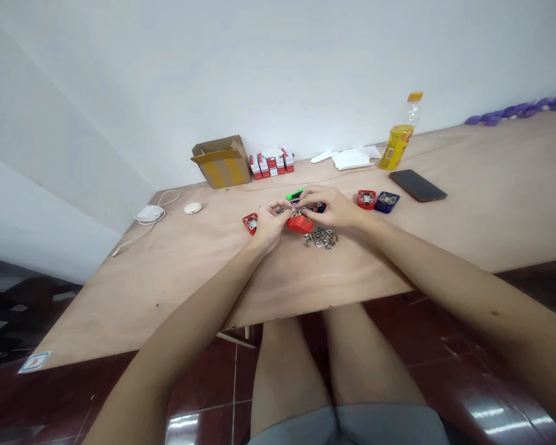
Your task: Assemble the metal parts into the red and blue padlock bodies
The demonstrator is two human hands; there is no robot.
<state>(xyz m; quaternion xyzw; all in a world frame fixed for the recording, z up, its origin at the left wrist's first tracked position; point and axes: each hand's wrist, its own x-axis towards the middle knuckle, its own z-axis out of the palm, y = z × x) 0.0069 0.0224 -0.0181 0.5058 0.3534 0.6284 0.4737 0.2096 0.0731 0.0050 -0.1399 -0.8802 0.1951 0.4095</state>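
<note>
My left hand (269, 224) and my right hand (330, 207) meet over the middle of the wooden table (167, 272), fingers pinched together around a small red plastic piece (300, 224) with a metal part on top. A pile of small metal parts (322, 238) lies just in front of my right hand. A green pen-like tool (295, 193) shows behind my fingers. Another small red piece (250, 222) lies left of my left hand. A red piece (366, 199) and a blue piece (387, 201), each with a metal insert, sit to the right.
A dark phone (417, 185) and a yellow drink bottle (400, 133) stand at the right. A cardboard box (222, 162), small red-and-white boxes (272, 164), white paper (349, 158), a white charger with cable (149, 214) and a purple chain (519, 111) lie further back. My bare knees are under the table edge.
</note>
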